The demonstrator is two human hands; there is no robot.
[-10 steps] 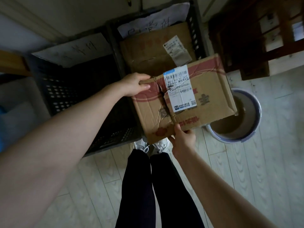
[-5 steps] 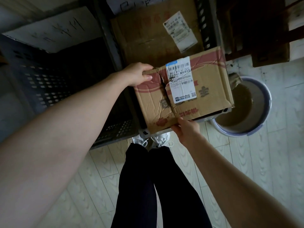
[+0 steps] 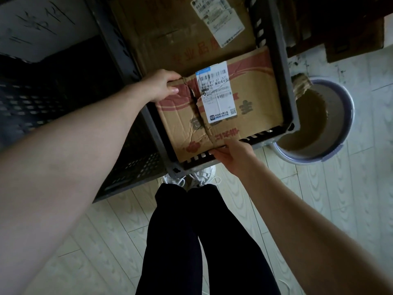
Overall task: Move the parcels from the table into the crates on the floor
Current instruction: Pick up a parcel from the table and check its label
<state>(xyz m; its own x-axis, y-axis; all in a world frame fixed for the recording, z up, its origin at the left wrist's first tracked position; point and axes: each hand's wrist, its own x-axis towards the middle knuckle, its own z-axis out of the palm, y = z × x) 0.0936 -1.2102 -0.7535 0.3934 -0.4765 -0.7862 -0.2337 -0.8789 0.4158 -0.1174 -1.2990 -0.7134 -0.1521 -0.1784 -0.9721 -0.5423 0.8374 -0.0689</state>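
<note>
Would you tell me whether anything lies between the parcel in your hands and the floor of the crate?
Yes: another box already lies in the crate, filling its far part; whether it reaches under the held parcel is hidden.

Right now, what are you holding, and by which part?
The cardboard parcel, in both hands: the left hand grips its far left corner, and the right hand holds its near edge, inside the crate.
</note>
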